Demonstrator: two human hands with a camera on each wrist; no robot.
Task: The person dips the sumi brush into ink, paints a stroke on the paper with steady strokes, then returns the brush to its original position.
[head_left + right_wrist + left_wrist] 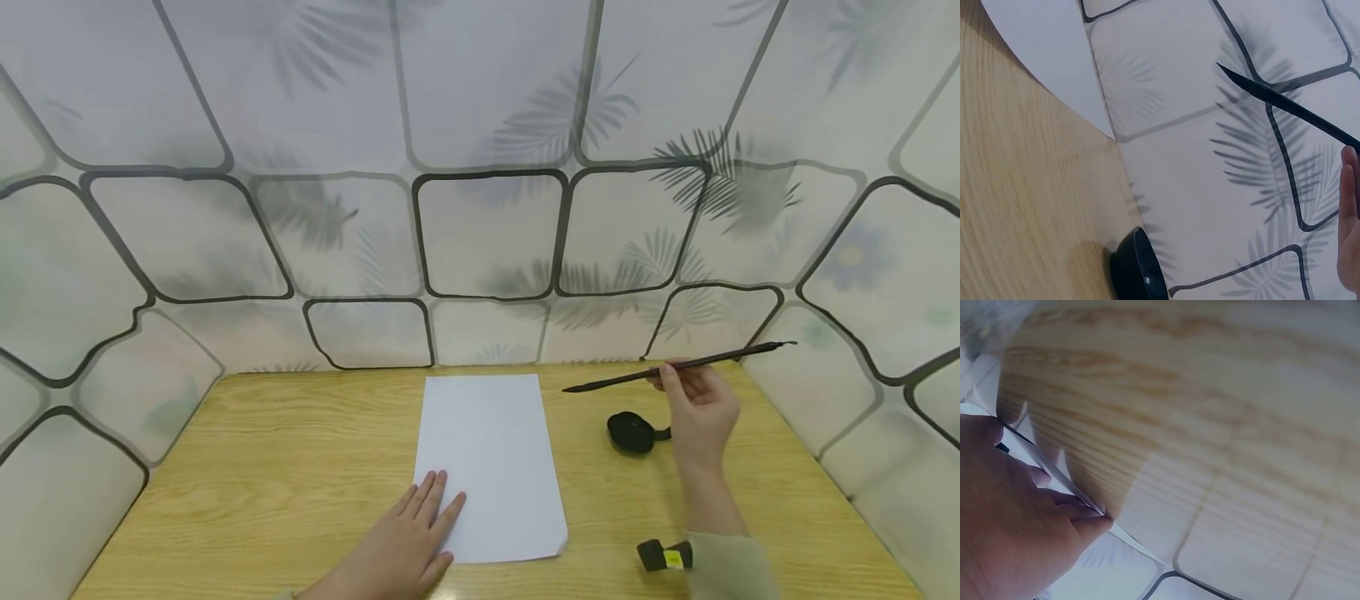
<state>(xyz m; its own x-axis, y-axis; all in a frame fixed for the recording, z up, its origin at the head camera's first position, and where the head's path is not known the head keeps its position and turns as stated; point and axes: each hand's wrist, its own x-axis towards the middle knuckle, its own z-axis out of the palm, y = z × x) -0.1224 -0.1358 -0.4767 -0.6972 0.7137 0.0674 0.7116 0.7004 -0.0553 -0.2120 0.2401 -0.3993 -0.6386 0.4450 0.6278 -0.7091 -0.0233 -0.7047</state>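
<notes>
R hand (701, 417) up, fingers pinching slim dark pointed brush (727, 357) nr yellow wood-grain bench's (300, 450) back-R corner; L hand (408, 533), fingers spread, on white rect. paper sheet (491, 458).

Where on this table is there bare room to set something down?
The widest free patch of the yellow wood-grain table lies left of the white rectangular paper sheet, beyond the left hand. A narrower bare strip separates the sheet from the small round black dish. Most crowded is the right side, with the dish and the right hand holding a slim dark brush.
</notes>
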